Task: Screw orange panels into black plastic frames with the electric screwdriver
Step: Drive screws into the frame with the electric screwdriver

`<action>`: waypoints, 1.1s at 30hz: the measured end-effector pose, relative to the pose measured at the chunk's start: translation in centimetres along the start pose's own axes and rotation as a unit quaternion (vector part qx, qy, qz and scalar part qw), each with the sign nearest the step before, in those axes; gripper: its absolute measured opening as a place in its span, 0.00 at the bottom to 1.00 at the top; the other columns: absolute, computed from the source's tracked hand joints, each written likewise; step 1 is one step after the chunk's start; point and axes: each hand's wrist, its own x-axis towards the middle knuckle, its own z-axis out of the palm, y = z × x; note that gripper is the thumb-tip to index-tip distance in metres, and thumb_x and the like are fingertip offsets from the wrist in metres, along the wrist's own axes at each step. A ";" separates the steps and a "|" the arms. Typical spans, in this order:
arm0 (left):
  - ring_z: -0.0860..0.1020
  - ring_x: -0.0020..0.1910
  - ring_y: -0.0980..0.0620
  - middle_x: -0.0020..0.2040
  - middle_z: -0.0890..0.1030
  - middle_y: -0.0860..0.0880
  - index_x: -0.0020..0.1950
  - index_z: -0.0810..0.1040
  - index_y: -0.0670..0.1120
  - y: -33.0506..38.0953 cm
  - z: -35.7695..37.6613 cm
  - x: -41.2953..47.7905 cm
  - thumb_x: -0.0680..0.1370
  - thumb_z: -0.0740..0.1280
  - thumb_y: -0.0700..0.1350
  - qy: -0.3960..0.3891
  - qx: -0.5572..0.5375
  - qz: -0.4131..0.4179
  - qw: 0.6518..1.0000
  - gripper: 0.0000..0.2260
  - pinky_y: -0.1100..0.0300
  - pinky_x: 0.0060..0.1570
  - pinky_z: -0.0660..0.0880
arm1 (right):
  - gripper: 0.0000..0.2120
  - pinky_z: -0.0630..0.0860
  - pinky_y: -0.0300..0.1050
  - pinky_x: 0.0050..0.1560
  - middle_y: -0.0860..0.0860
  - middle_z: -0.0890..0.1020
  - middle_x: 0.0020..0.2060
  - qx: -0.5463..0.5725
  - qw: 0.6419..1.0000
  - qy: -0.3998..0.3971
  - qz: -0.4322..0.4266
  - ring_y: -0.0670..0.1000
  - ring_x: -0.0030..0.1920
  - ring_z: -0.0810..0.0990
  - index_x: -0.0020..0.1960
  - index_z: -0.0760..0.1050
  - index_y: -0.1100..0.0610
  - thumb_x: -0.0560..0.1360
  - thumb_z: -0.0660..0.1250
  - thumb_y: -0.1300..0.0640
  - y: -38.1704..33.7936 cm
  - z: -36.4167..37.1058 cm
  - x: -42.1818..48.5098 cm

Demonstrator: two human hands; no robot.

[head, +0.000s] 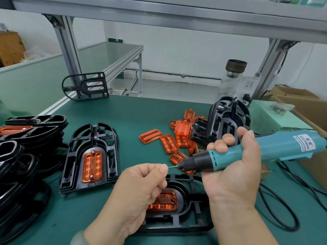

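My right hand [235, 167] grips a teal electric screwdriver [256, 151], its bit pointing left. My left hand [141, 188] pinches something tiny at the bit's tip, most likely a screw [170, 167]. Beneath both hands lies a black plastic frame [185, 225] with an orange panel [164, 200] seated in it. To the left, a second black frame [92, 156] holds an orange panel [92, 167] with screws at top and bottom. Several loose orange panels [169, 142] lie in a heap at centre right.
Stacked black frames [26, 156] fill the left edge. More black frames [228, 119] lean at the right, one [85, 87] stands at the back. A power supply box [272, 117], a jar [231, 76] and black cables [283, 200] sit to the right on the green mat [134, 117].
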 end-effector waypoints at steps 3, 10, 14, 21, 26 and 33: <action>0.60 0.21 0.56 0.22 0.69 0.49 0.30 0.76 0.43 0.1 0.0 0.0 0.68 0.69 0.47 -0.005 0.001 0.008 1.000 0.11 0.69 0.21 0.59 | 0.04 0.72 0.36 0.33 0.45 0.73 0.30 0.004 1.000 -0.004 0.000 0.43 0.25 0.69 0.45 0.72 0.50 0.72 0.66 0.51 0.0 -0.1 0.0; 0.61 0.21 0.57 0.23 0.71 0.50 0.32 0.76 0.42 0.3 0.1 0.0 0.72 0.68 0.43 -0.012 0.005 0.028 1.000 0.09 0.70 0.21 0.60 | 0.07 0.72 0.36 0.32 0.45 0.73 0.30 0.003 1.000 -0.008 -0.002 0.43 0.25 0.69 0.45 0.72 0.50 0.69 0.67 0.51 0.1 -0.1 0.0; 0.62 0.21 0.57 0.23 0.73 0.49 0.34 0.78 0.42 0.4 0.0 0.0 0.68 0.69 0.44 -0.022 -0.013 0.029 0.999 0.06 0.69 0.21 0.61 | 0.06 0.72 0.36 0.33 0.45 0.73 0.30 0.009 1.000 -0.013 -0.001 0.43 0.25 0.70 0.45 0.72 0.50 0.69 0.66 0.51 -0.1 -0.2 0.1; 0.65 0.22 0.57 0.29 0.77 0.46 0.38 0.82 0.43 0.0 -0.3 0.2 0.62 0.72 0.48 -0.020 -0.023 0.034 0.999 0.10 0.68 0.24 0.62 | 0.02 0.71 0.36 0.33 0.45 0.73 0.30 0.001 1.000 -0.010 0.001 0.43 0.25 0.69 0.45 0.72 0.51 0.75 0.64 0.53 0.0 -0.2 0.1; 0.65 0.23 0.57 0.30 0.78 0.46 0.38 0.83 0.45 0.0 -0.7 0.3 0.63 0.71 0.48 -0.030 0.003 0.034 0.999 0.09 0.68 0.24 0.63 | 0.03 0.71 0.36 0.33 0.45 0.73 0.30 -0.004 1.000 -0.006 0.011 0.43 0.25 0.69 0.45 0.72 0.51 0.74 0.65 0.52 -0.2 -0.3 0.3; 0.70 0.26 0.61 0.24 0.74 0.55 0.37 0.82 0.57 0.0 -2.2 0.5 0.69 0.71 0.53 0.017 0.338 0.129 0.932 0.02 0.67 0.32 0.72 | 0.02 0.70 0.36 0.31 0.45 0.73 0.29 -0.039 0.999 0.018 0.012 0.44 0.25 0.69 0.47 0.70 0.51 0.78 0.63 0.56 -1.1 -0.6 1.3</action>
